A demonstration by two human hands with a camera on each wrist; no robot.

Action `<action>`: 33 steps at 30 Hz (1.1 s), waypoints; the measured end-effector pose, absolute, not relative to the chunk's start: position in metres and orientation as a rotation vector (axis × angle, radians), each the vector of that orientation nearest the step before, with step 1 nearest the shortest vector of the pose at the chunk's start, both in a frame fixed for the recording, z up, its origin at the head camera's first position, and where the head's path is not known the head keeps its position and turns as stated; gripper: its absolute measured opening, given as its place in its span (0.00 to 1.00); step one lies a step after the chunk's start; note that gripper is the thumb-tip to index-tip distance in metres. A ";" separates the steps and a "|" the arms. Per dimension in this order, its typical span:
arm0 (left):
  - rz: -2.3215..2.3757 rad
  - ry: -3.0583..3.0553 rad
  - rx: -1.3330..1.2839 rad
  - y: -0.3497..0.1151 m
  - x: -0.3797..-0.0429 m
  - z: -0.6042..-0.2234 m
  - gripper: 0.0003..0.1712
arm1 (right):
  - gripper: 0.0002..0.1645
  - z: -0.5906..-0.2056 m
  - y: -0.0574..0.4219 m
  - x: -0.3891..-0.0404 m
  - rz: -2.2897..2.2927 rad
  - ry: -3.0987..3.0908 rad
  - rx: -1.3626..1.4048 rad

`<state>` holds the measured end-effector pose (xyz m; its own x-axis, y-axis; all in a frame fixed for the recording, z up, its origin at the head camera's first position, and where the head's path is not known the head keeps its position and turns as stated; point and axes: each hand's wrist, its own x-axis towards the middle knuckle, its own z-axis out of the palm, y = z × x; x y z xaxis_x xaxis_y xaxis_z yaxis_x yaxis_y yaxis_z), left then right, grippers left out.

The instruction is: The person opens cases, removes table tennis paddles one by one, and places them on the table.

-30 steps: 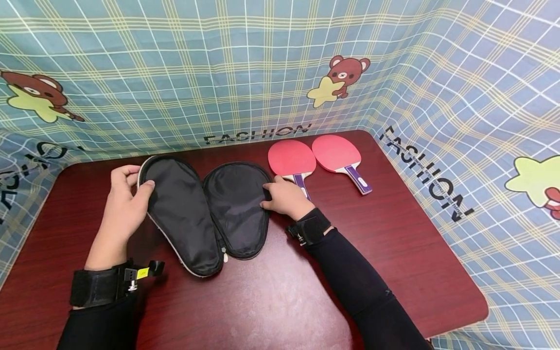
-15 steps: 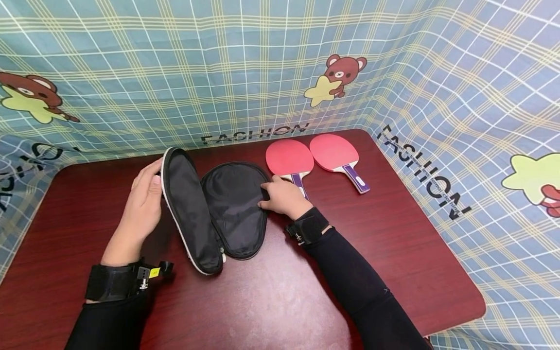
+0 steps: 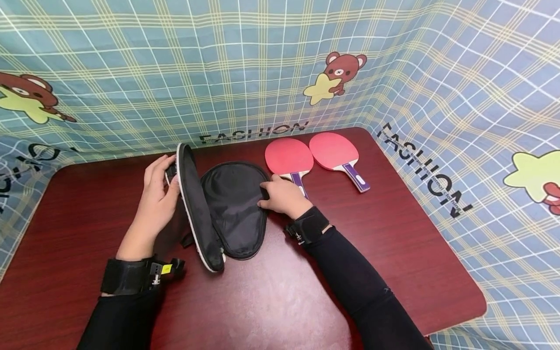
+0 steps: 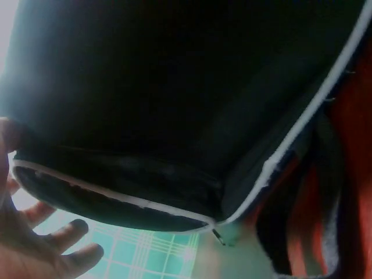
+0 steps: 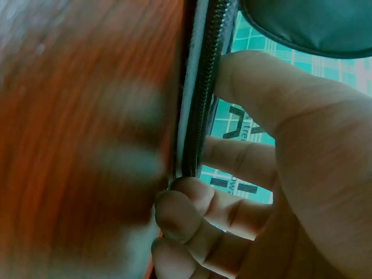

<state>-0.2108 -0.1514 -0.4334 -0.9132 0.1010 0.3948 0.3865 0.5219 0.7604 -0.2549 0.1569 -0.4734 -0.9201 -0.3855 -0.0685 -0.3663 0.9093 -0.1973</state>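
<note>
A black table tennis paddle case lies unzipped and spread on the table. Its left half stands nearly upright, tilted toward the right half, with white piping along the rim. My left hand grips that raised half at its outer edge, thumb near the rim and other fingers behind. In the left wrist view, the case's dark outer side fills most of the frame. My right hand pinches the right edge of the flat half, where the zipper teeth show in the right wrist view.
Two red paddles with purple-and-white handles lie at the back right: the nearer paddle, partly behind my right hand, and the farther paddle. The dark red table has rounded corners. A checked curtain hangs behind and at the sides.
My left hand has moved right, swinging the case's left half up from lying nearly flat to almost upright. My right hand has kept its place on the right half's edge.
</note>
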 end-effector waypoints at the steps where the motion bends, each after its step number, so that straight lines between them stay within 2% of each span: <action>1: -1.348 -2.468 -0.413 -0.150 -0.212 -0.434 0.31 | 0.37 -0.473 0.157 -0.255 -0.273 2.966 -0.586; 33: -1.212 -2.668 -0.575 -0.110 -0.235 -0.434 0.43 | 0.38 -0.475 0.159 -0.257 -0.269 2.960 -0.569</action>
<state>-0.2352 -0.1100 -0.4343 -0.9143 0.2793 0.2933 0.4046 0.5988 0.6912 -0.2565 0.1589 -0.4748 -0.9228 -0.3769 -0.0793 -0.3565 0.9138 -0.1947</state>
